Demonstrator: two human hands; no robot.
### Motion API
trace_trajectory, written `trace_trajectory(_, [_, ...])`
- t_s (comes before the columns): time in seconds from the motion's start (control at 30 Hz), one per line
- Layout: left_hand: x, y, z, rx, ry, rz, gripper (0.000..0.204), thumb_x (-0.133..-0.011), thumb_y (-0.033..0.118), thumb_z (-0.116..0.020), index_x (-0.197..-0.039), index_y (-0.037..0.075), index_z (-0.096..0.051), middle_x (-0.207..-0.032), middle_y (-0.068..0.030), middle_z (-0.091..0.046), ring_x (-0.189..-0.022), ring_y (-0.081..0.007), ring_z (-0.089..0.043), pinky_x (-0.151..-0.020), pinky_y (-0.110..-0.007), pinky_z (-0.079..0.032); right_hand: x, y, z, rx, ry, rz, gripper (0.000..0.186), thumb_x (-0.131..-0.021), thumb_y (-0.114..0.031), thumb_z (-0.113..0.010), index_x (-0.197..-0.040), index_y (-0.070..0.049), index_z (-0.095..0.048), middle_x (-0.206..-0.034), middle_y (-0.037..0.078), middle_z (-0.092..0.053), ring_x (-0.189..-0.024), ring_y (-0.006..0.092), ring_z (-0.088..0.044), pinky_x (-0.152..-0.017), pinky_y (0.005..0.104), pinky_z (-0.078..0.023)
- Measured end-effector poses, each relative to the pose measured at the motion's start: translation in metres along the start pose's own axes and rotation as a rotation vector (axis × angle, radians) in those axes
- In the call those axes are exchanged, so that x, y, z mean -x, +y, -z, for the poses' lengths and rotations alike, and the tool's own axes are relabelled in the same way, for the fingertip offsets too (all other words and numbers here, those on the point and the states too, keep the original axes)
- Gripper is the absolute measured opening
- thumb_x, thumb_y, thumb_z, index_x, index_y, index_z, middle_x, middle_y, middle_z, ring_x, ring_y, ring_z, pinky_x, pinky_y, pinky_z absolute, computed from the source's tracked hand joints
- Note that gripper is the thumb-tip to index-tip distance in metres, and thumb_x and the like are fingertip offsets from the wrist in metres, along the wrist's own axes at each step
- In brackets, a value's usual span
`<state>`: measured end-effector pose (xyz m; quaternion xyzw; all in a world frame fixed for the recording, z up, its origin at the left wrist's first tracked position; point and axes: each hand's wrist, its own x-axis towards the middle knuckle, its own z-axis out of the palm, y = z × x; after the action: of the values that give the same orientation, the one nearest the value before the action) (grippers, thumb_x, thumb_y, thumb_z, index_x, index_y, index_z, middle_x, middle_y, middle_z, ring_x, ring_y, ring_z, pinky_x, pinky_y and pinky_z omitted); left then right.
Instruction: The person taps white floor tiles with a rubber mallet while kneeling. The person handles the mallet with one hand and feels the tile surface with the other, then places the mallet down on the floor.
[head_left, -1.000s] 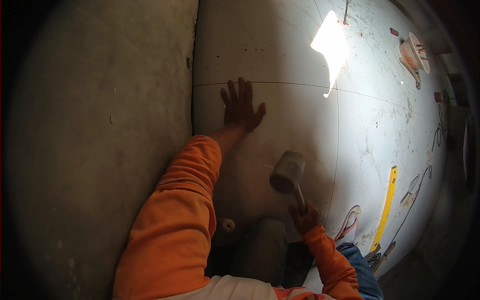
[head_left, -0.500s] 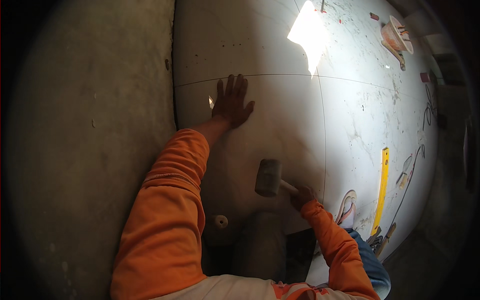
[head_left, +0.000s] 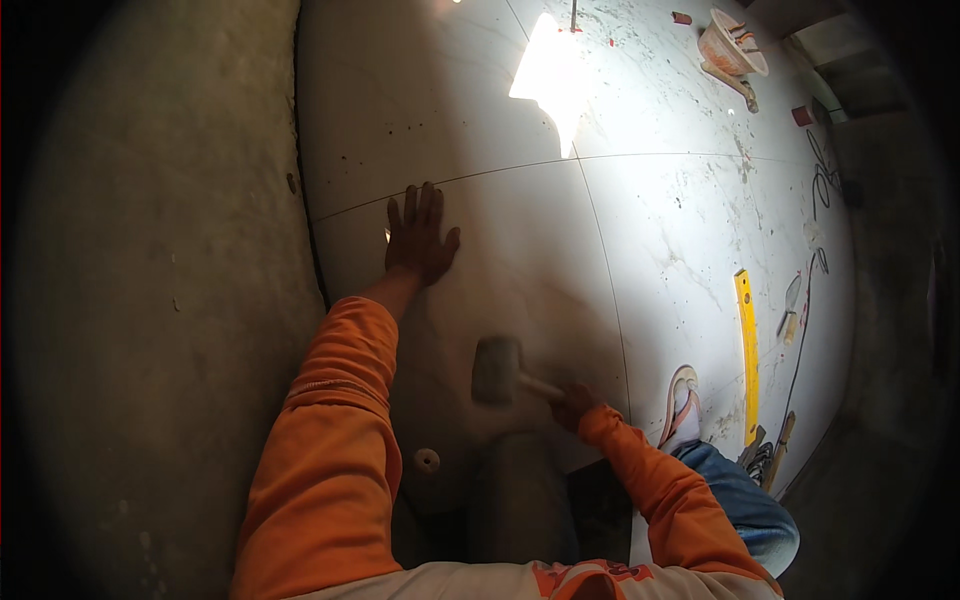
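Observation:
My left hand [head_left: 420, 240] lies flat on a large pale floor tile [head_left: 510, 265], fingers spread, just short of the joint with the tile beyond. Low in the middle, my right hand [head_left: 573, 407] is wrapped round the wooden handle of a mallet [head_left: 497, 370]. The mallet's dark, thick head points left over the same tile and is slightly blurred; whether it touches the surface I cannot tell. A small round pale piece with a hole [head_left: 427, 460] sits near my knee, left of it.
A grey wall [head_left: 170, 250] borders the tile at left. Rightward lie a yellow spirit level [head_left: 747, 355], a trowel [head_left: 790, 308], a dark cord [head_left: 806, 350] and some hand tools [head_left: 765, 458]. A bucket [head_left: 727, 45] stands far right. My sandalled foot [head_left: 683, 405] rests beside the level.
The view has shifted, so the floor things sit further left. My left hand stays flat on the tile. The mallet is still in my right hand, its head now blurred by motion.

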<state>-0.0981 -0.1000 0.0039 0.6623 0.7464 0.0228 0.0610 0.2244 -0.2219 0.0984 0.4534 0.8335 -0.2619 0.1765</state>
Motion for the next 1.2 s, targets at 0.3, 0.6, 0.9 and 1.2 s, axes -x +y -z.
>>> trace_trajectory(0.3, [-0.002,0.003,-0.008,0.012,0.056,-0.043,0.070,-0.094,0.043,-0.039,-0.147,-0.001,-0.022,-0.155,-0.0186,-0.016,-0.144,-0.0383,-0.013,-0.114,-0.059,-0.008,-0.008,-0.024,0.012,-0.320,-0.140,-0.297,0.017,-0.084,-0.025,-0.063,-0.082,-0.008,-0.065,-0.076,0.018,-0.066,-0.075,0.0368,-0.066,-0.067,0.0435,-0.052])
trace_trajectory(0.6, [0.000,0.005,0.000,-0.063,-0.010,-0.028,0.071,-0.095,0.045,-0.035,-0.148,-0.001,-0.019,-0.156,-0.0177,-0.013,-0.145,-0.0367,-0.009,-0.115,-0.058,-0.008,-0.001,-0.015,0.002,-0.384,0.100,-0.150,0.016,-0.083,-0.024,-0.064,-0.083,-0.008,-0.066,-0.075,0.016,-0.066,-0.072,0.0365,-0.065,-0.064,0.0484,-0.051])
trace_trajectory(0.9, [-0.004,0.007,0.006,-0.062,-0.043,0.014,0.072,-0.096,0.046,-0.033,-0.149,0.000,-0.016,-0.157,-0.0156,-0.010,-0.146,-0.0348,-0.006,-0.116,-0.057,-0.006,-0.002,-0.008,0.002,-0.517,0.109,-0.053,0.020,-0.082,-0.026,-0.065,-0.095,-0.011,-0.068,-0.081,0.016,-0.067,-0.076,0.0381,-0.065,-0.070,0.0448,-0.052])
trace_trajectory(1.2, [0.000,0.006,-0.001,-0.085,-0.049,-0.015,0.073,-0.095,0.047,-0.035,-0.149,0.000,-0.017,-0.158,-0.0154,-0.010,-0.146,-0.0349,-0.007,-0.116,-0.057,-0.007,0.001,-0.021,0.010,-0.617,0.110,0.107,0.019,-0.078,-0.022,-0.069,-0.086,-0.005,-0.065,-0.075,0.016,-0.066,-0.072,0.0375,-0.066,-0.065,0.0437,-0.053])
